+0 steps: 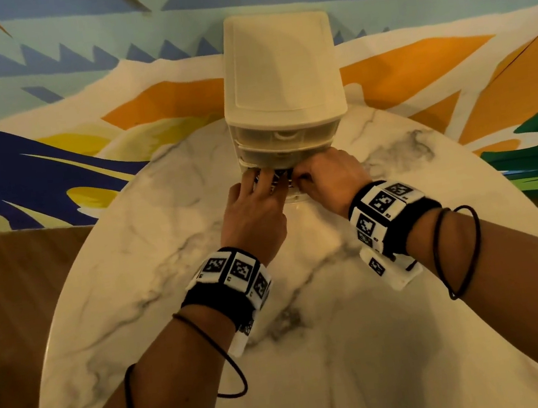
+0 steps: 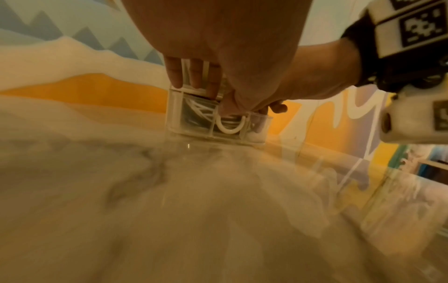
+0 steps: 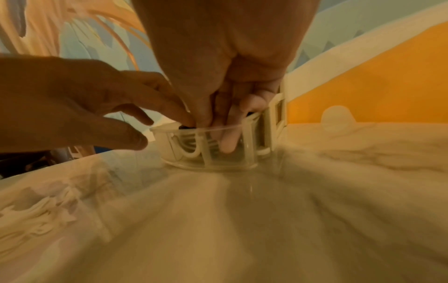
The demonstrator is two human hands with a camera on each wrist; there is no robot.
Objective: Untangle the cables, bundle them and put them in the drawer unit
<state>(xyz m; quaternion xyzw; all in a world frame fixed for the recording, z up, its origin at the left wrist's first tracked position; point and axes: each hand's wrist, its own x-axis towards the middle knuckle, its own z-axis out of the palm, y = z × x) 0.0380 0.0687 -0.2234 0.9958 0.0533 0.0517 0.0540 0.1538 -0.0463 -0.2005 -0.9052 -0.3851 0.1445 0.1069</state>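
A white drawer unit (image 1: pixel 280 74) stands at the far edge of the marble table (image 1: pixel 333 350). Its clear bottom drawer (image 2: pixel 179 118) (image 3: pixel 249 151) is pulled out a little. White and dark cables (image 1: pixel 279 175) (image 2: pixel 202 112) (image 3: pixel 189 142) lie coiled inside it. My left hand (image 1: pixel 254 206) (image 2: pixel 218 47) reaches over the drawer with straight fingers pressing down on the cables. My right hand (image 1: pixel 329 178) (image 3: pixel 218 57) is at the drawer's right side. Its fingers are curled down inside among the cables, and one fingertip (image 3: pixel 227 143) shows through the clear front.
The unit's two upper drawers (image 1: pixel 285 135) are closed. A painted wall (image 1: pixel 70 76) rises right behind the unit. A wooden floor (image 1: pixel 3 293) shows left of the round tabletop. Thin black cords (image 1: pixel 460 246) loop around both forearms.
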